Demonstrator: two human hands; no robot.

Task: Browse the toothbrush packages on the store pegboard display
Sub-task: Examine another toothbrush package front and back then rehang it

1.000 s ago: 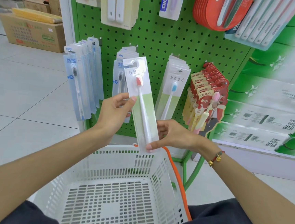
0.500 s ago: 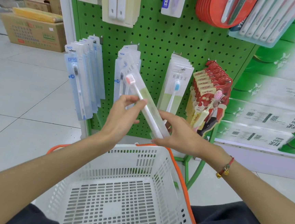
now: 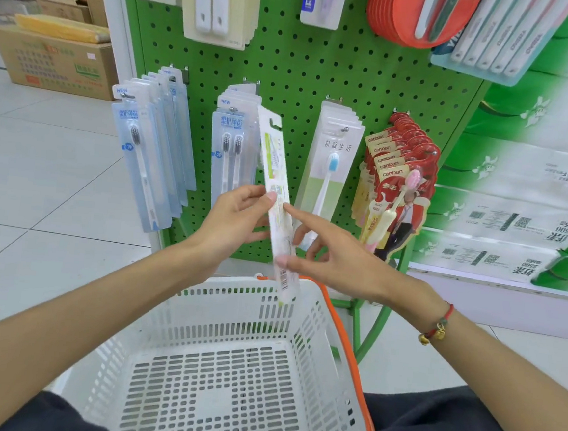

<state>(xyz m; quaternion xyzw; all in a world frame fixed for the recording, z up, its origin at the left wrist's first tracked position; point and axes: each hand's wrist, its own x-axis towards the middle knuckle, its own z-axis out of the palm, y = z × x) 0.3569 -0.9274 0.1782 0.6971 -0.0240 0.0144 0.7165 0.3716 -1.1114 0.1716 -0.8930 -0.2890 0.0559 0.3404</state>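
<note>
While held upright over the basket (image 3: 318, 316), at six o'clock from the pegboard (image 3: 322, 71): pack (image 3: 278, 208) pinched by left hand (image 3: 232, 221) mid-edge, by right hand (image 3: 337, 257) lower down. Probably light, stiff, slick; best gripped by its edges.

Shop: green pegboard (image 3: 323, 67) hung with packaged toothbrushes (image 3: 331, 164), white shopping basket (image 3: 232, 314), stacked cartons (image 3: 55, 61).
</note>
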